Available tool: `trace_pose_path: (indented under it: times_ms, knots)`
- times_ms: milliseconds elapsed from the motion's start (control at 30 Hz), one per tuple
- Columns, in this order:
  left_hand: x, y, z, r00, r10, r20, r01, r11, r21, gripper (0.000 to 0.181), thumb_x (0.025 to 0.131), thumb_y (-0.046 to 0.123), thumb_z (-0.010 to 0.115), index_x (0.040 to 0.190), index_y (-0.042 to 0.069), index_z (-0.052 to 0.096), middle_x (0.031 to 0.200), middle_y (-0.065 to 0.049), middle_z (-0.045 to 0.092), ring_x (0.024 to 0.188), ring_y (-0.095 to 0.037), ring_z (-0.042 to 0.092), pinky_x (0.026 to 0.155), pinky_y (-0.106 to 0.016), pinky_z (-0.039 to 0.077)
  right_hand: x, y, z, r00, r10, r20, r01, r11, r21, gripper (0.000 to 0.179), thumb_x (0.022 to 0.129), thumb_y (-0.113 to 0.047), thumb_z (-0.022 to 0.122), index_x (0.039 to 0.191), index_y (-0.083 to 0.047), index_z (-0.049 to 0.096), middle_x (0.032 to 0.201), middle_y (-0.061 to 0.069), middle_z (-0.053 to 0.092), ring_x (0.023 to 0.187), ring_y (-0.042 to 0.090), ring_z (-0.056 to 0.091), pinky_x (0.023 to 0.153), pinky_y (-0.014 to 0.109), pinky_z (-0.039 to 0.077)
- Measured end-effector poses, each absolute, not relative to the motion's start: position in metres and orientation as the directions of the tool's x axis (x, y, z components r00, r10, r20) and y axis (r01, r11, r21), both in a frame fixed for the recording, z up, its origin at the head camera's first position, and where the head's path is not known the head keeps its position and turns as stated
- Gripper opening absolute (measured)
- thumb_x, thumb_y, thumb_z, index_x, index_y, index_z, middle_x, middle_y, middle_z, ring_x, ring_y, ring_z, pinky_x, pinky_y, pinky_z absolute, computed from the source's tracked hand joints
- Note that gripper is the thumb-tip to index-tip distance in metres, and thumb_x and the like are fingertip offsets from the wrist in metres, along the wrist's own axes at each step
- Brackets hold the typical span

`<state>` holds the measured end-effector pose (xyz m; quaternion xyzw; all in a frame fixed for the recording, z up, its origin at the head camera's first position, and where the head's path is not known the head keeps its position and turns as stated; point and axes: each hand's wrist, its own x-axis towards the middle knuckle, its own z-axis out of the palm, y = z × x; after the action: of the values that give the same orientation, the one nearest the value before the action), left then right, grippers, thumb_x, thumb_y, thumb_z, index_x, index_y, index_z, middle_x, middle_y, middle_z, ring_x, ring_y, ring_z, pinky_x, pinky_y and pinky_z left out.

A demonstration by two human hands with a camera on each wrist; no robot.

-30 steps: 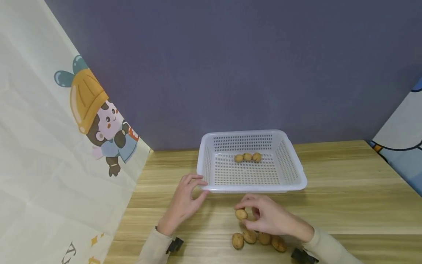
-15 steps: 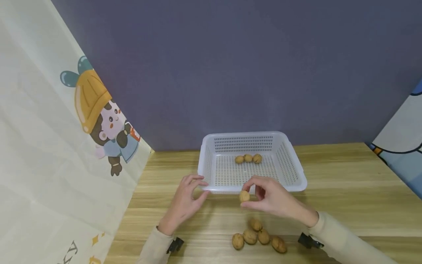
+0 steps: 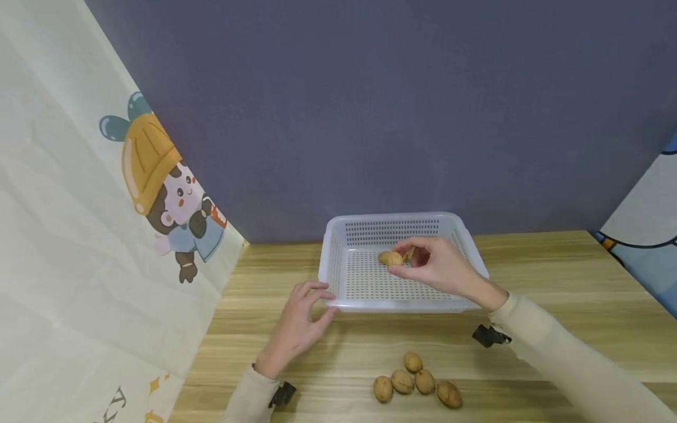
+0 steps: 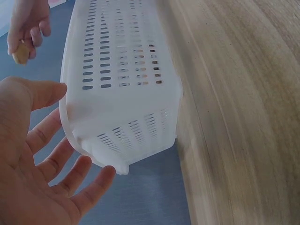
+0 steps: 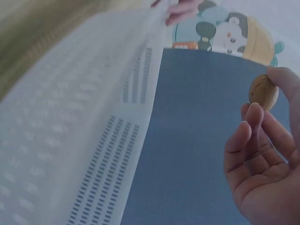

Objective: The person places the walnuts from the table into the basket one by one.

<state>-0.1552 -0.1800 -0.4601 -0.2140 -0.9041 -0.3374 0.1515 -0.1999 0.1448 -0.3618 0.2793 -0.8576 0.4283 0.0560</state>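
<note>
My right hand (image 3: 436, 264) pinches a walnut (image 3: 394, 259) between thumb and fingertips, over the inside of the white slotted plastic basket (image 3: 412, 306). In the right wrist view the same walnut (image 5: 263, 92) sits at the fingertips. Beyond it on the basket floor are other walnuts (image 3: 383, 257), partly hidden by the hand. My left hand (image 3: 296, 323) is at the basket's near left corner, its fingers spread and relaxed. In the left wrist view the thumb and fingers (image 4: 44, 93) lie right at the rim, without curling round it.
Several walnuts (image 3: 402, 381) lie loosely grouped on the wooden table (image 3: 550, 282) in front of the basket. A dark blue-grey panel (image 3: 396, 106) stands behind the basket. To the left hangs a pale sheet (image 3: 63, 235) with a cartoon figure.
My right hand has lifted the walnut from the group on the table and carried it up and forward, over the rim and above the basket. The left hand has stayed at the corner.
</note>
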Motion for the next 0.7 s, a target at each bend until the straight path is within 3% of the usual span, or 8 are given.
trace_pose_path:
  times_ms: [233, 500, 600, 700]
  knots:
    - [-0.155, -0.180, -0.460, -0.865, 0.280, 0.417, 0.485, 0.682, 0.547, 0.022, 0.090, 0.022, 0.084, 0.110, 0.014, 0.079, 0.133, -0.006, 0.070, 0.131, -0.029, 0.059, 0.112, -0.052, 0.050, -0.232, 0.144, -0.358, -0.852, -0.397, 0.341, -0.515, 0.527, -0.676, 0.040, 0.092, -0.024, 0.083, 0.128, -0.008, 0.075, 0.096, 0.004, 0.079, 0.066, 0.010, 0.064, 0.053, 0.025, 0.050]
    - [-0.155, -0.181, -0.458, -0.860, 0.280, 0.426, 0.492, 0.679, 0.546, 0.022, 0.090, 0.021, 0.084, 0.110, 0.013, 0.078, 0.133, -0.005, 0.070, 0.131, -0.029, 0.059, 0.112, -0.053, 0.050, -0.267, 0.148, -0.360, -0.890, -0.393, 0.230, -0.440, 0.614, -0.655, 0.043, 0.095, -0.025, 0.079, 0.137, -0.014, 0.072, 0.112, 0.009, 0.079, 0.064, 0.017, 0.058, 0.049, 0.028, 0.040]
    - [-0.154, -0.181, -0.459, -0.864, 0.277, 0.419, 0.485, 0.678, 0.552, 0.022, 0.090, 0.021, 0.085, 0.110, 0.015, 0.078, 0.133, -0.006, 0.069, 0.131, -0.028, 0.058, 0.113, -0.053, 0.051, -0.277, 0.150, -0.367, -0.899, -0.407, 0.161, -0.407, 0.642, -0.649, 0.043, 0.097, -0.028, 0.078, 0.137, -0.014, 0.072, 0.128, 0.011, 0.076, 0.066, 0.018, 0.058, 0.054, 0.030, 0.043]
    - [-0.152, -0.180, -0.459, -0.868, 0.276, 0.414, 0.480, 0.681, 0.553, 0.021, 0.091, 0.022, 0.084, 0.110, 0.018, 0.078, 0.134, -0.005, 0.069, 0.132, -0.027, 0.058, 0.113, -0.052, 0.050, -0.284, 0.154, -0.375, -0.903, -0.417, 0.108, -0.381, 0.658, -0.649, 0.044, 0.098, -0.028, 0.078, 0.137, -0.010, 0.072, 0.133, 0.014, 0.074, 0.080, 0.018, 0.066, 0.064, 0.032, 0.052]
